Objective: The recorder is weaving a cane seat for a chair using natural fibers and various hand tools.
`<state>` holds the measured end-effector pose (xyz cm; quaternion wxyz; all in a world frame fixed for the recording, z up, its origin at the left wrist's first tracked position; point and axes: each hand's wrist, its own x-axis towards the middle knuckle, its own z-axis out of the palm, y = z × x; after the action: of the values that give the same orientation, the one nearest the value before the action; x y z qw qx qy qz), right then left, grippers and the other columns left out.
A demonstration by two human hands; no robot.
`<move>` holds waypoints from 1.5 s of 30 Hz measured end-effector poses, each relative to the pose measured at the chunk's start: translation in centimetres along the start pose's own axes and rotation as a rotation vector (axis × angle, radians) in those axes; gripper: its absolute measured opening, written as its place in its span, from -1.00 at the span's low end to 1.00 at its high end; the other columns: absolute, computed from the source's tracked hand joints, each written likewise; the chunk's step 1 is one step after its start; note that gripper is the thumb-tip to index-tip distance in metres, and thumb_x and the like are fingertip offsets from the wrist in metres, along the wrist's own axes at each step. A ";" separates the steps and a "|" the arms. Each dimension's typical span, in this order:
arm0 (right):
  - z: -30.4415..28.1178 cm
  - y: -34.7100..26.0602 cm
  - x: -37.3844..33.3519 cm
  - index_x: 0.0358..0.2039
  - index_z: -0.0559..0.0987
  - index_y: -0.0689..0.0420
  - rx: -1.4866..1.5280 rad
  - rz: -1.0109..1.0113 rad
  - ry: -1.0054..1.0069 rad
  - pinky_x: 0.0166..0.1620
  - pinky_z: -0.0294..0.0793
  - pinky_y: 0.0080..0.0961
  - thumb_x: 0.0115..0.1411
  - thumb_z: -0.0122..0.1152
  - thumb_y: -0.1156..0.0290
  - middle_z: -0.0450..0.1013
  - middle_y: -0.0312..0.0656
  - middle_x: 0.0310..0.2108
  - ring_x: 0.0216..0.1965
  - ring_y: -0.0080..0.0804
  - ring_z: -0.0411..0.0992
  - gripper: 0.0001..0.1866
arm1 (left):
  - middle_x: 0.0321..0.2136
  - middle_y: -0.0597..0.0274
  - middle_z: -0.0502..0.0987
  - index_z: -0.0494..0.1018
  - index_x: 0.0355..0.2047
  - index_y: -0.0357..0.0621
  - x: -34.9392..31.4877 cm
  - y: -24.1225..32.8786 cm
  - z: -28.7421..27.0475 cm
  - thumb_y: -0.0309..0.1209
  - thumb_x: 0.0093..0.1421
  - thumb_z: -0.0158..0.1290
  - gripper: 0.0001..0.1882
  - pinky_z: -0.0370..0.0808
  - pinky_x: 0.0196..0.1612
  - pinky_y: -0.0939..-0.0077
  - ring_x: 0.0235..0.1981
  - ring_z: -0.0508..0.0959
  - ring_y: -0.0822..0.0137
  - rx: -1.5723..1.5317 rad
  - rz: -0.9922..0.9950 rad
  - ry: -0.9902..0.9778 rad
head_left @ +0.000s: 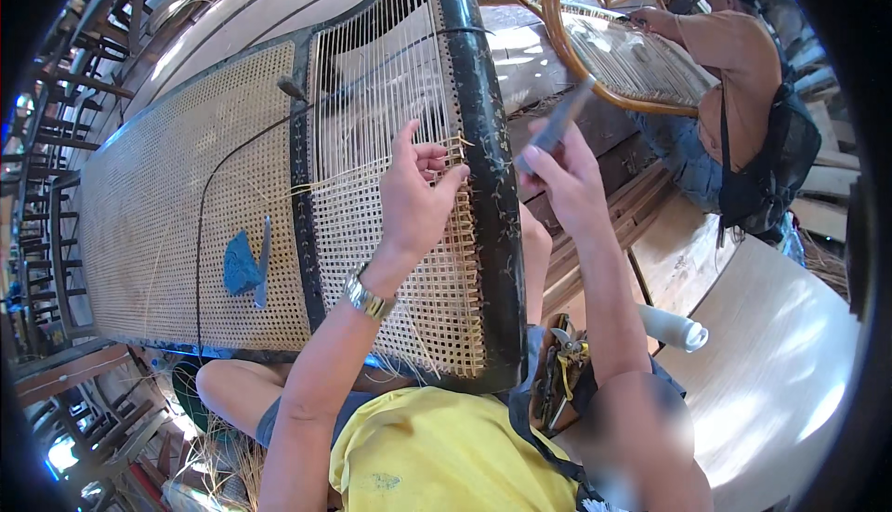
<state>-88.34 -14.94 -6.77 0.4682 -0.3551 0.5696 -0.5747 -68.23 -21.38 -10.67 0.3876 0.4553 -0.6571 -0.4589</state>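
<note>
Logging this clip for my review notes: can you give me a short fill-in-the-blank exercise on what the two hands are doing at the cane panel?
1. The left hand pinches a cane strand at the panel's ____ frame.
2. The right hand holds a slim ____ tool.
3. A ____ cloth lies on the finished weave beside a knife.
4. The wrist of the left hand wears a ____.

Missing words: black; grey; blue; watch

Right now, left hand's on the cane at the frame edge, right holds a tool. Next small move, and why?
Probably bring the tool in the right hand down to the cane strand that the left hand pinches at the black frame rail: the tool is raised clear, and the weave above is unfinished.
</note>
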 end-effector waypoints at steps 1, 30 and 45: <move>0.3 0.1 1.5 -0.13 0.55 0.18 0.078 -0.025 -0.053 -0.33 0.47 -0.64 0.33 0.25 0.50 0.50 -0.35 -0.37 -0.41 -0.65 0.44 -0.87 | -0.20 0.10 0.64 0.16 0.35 -0.31 0.6 -0.1 0.2 -0.49 0.14 0.37 -0.16 0.62 -0.17 0.56 -0.28 0.62 0.45 0.030 -0.026 0.013; 2.1 0.5 10.7 -0.38 0.54 0.29 -0.489 -0.087 -0.441 -0.46 0.52 -0.47 0.37 0.20 0.26 0.55 -0.17 -0.54 -0.55 -0.50 0.56 -0.68 | -0.32 0.10 0.62 0.28 -0.03 -0.22 0.8 -1.2 1.4 -0.65 0.13 0.24 -0.55 0.62 -0.19 0.38 -0.29 0.69 0.22 0.258 0.337 0.063; 3.9 -0.6 10.8 -0.33 0.54 0.29 -0.730 -0.317 -0.615 -0.43 0.54 -0.31 0.39 0.10 0.34 0.52 -0.06 -0.58 -0.53 -0.31 0.59 -0.75 | -0.37 0.09 0.62 0.28 -0.21 -0.23 3.2 -2.7 -0.1 -0.54 0.22 0.23 -0.69 0.58 -0.28 0.39 -0.38 0.64 0.30 0.396 0.309 0.137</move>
<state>-88.07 -26.39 -7.18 0.3663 -0.7308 0.5084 -0.2707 -68.37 -24.89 -12.97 0.3999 0.4464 -0.7683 -0.2246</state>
